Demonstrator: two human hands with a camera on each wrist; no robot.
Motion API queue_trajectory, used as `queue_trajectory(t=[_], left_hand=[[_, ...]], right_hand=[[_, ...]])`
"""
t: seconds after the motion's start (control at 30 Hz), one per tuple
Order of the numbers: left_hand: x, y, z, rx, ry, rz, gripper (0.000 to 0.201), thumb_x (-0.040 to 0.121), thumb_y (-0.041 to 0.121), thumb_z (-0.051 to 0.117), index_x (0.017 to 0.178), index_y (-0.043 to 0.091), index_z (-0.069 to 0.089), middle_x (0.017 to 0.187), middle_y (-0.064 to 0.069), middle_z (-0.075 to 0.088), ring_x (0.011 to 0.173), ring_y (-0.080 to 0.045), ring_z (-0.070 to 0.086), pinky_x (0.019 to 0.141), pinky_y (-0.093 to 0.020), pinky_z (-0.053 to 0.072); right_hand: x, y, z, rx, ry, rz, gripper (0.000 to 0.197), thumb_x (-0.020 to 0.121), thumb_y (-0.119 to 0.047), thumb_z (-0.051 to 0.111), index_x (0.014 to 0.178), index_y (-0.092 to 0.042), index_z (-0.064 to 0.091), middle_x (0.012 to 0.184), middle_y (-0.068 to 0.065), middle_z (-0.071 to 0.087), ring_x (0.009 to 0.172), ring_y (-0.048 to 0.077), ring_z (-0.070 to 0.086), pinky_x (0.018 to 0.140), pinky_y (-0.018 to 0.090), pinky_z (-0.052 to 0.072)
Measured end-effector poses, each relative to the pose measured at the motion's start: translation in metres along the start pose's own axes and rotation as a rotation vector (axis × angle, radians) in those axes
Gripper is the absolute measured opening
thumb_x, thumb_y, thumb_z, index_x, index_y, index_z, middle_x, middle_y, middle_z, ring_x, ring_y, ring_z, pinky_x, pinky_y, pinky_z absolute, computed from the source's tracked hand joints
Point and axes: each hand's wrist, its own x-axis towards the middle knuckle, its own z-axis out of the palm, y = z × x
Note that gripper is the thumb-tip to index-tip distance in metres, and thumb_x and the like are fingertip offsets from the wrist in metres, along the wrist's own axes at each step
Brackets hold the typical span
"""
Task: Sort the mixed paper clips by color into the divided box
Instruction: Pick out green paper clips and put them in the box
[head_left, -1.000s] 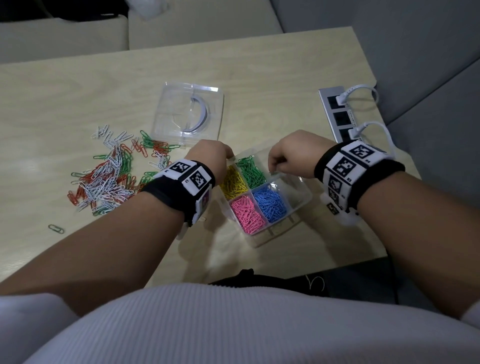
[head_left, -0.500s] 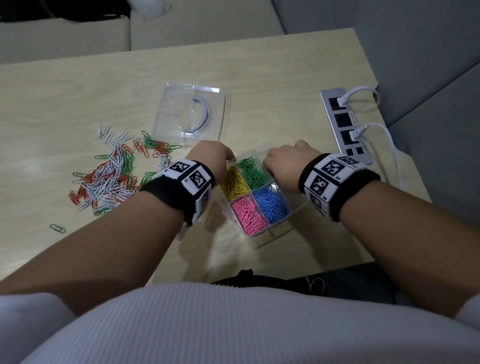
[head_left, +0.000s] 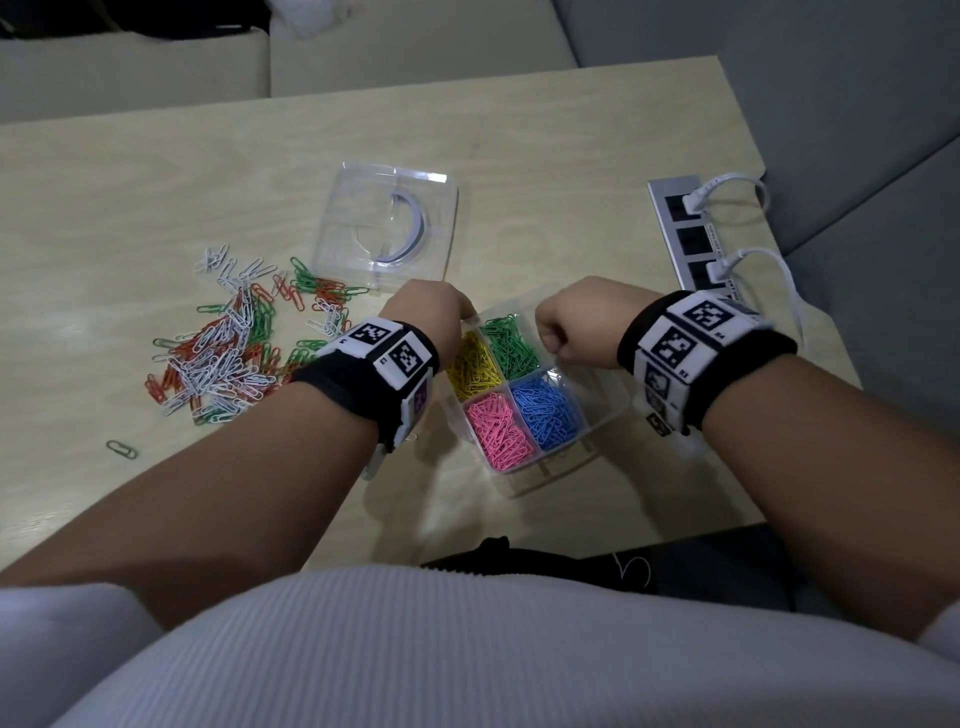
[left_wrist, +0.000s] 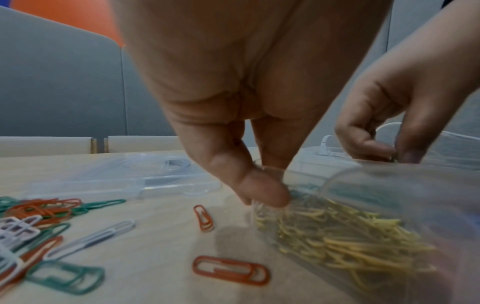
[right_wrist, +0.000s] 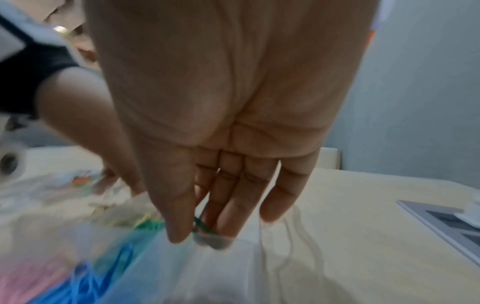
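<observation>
Over divided box (head_left: 597, 415), right hand (head_left: 571, 325) pinches green clip (right_wrist: 201, 224)

place: office lounge | cues: pale wood table (head_left: 571, 156), grey sofa (head_left: 857, 93), power strip (head_left: 691, 234)

The right hand (head_left: 574, 325) has drawn back toward the divided box (head_left: 597, 415) rim — over the green section.
</observation>
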Motion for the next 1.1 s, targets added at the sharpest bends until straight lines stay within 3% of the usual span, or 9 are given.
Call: queue_trajectory(t=[0.17, 0.3, 0.43, 0.53, 0.67, 0.83, 0.9, 0.97, 1.1], left_hand=[[0.001, -0.002, 0.001, 0.002, 0.013, 0.012, 0.045, 0.091, 0.002, 0.052, 0.127, 0.028, 0.061, 0.13, -0.008, 0.059, 0.099, -0.026, 0.066, 0.082, -0.033, 0.055], [-0.004, -0.008, 0.001, -0.036, 0.011, 0.045, 0.036, 0.092, 0.013, 0.055, 0.124, 0.028, 0.063, 0.123, -0.004, 0.063, 0.098, -0.023, 0.065, 0.084, -0.031, 0.053], [-0.023, -0.032, 0.001, -0.177, 0.068, 0.03, 0.027, 0.091, 0.027, 0.057, 0.117, 0.027, 0.065, 0.111, 0.002, 0.068, 0.08, -0.014, 0.059, 0.084, -0.027, 0.049], [-0.044, -0.061, -0.001, -0.343, 0.085, -0.06, 0.022, 0.09, 0.023, 0.056, 0.109, 0.026, 0.067, 0.101, 0.002, 0.068, 0.068, -0.014, 0.057, 0.079, -0.03, 0.054], [-0.07, -0.109, -0.002, -0.559, 0.114, -0.19, 0.014, 0.089, 0.018, 0.056, 0.094, 0.026, 0.067, 0.08, 0.003, 0.066, 0.072, -0.024, 0.068, 0.068, -0.038, 0.059], [-0.091, -0.166, 0.0, -0.638, 0.115, -0.276, 0.016, 0.09, 0.019, 0.057, 0.084, 0.032, 0.065, 0.086, 0.001, 0.069, 0.076, -0.021, 0.068, 0.07, -0.038, 0.059], [-0.095, -0.183, 0.002, -0.676, 0.103, -0.302, 0.017, 0.091, 0.02, 0.057, 0.083, 0.033, 0.064, 0.086, 0.002, 0.069, 0.077, -0.019, 0.068, 0.068, -0.035, 0.058], [-0.098, -0.196, 0.003, -0.722, 0.086, -0.315, 0.016, 0.091, 0.018, 0.056, 0.084, 0.03, 0.063, 0.087, 0.001, 0.068, 0.077, -0.016, 0.067, 0.055, -0.028, 0.053], [-0.098, -0.214, 0.004, -0.79, 0.033, -0.317, 0.013, 0.092, 0.015, 0.054, 0.093, 0.022, 0.065, 0.081, 0.0, 0.068, 0.071, -0.012, 0.065, 0.047, -0.02, 0.045]], right_hand=[[-0.003, -0.014, -0.004, 0.177, 0.233, -0.07, 0.007, 0.091, -0.019, 0.058, 0.096, -0.021, 0.063, 0.091, -0.008, 0.063, 0.086, 0.012, 0.058, 0.075, 0.024, 0.043], [0.006, -0.031, 0.005, 0.141, 0.283, 0.0, 0.023, 0.096, -0.021, 0.049, 0.115, -0.019, 0.061, 0.11, 0.003, 0.063, 0.1, 0.022, 0.057, 0.088, 0.036, 0.048], [0.005, -0.048, 0.004, 0.191, 0.347, 0.015, 0.022, 0.095, -0.02, 0.047, 0.111, -0.02, 0.062, 0.11, 0.004, 0.058, 0.098, 0.023, 0.056, 0.084, 0.037, 0.048], [0.006, -0.083, 0.004, 0.241, 0.34, -0.049, 0.02, 0.094, -0.023, 0.047, 0.108, -0.021, 0.062, 0.108, 0.002, 0.056, 0.097, 0.022, 0.056, 0.082, 0.035, 0.048], [0.021, -0.136, 0.007, 0.248, 0.27, -0.145, 0.021, 0.094, -0.022, 0.047, 0.109, -0.02, 0.062, 0.11, 0.003, 0.056, 0.1, 0.022, 0.055, 0.086, 0.034, 0.046], [0.051, -0.175, 0.012, 0.123, 0.214, -0.149, 0.023, 0.091, -0.008, 0.047, 0.107, -0.014, 0.062, 0.104, 0.006, 0.06, 0.091, 0.024, 0.057, 0.08, 0.034, 0.049], [0.064, -0.185, 0.012, 0.085, 0.202, -0.132, 0.026, 0.089, -0.003, 0.046, 0.106, -0.012, 0.063, 0.103, 0.007, 0.06, 0.086, 0.023, 0.055, 0.075, 0.03, 0.046], [0.076, -0.194, 0.012, 0.065, 0.197, -0.124, 0.03, 0.088, 0.0, 0.044, 0.11, -0.01, 0.063, 0.106, 0.009, 0.06, 0.089, 0.024, 0.057, 0.074, 0.028, 0.044], [0.096, -0.206, 0.021, 0.018, 0.204, -0.119, 0.026, 0.091, -0.006, 0.047, 0.114, -0.01, 0.06, 0.111, 0.01, 0.055, 0.098, 0.028, 0.057, 0.079, 0.033, 0.047]])
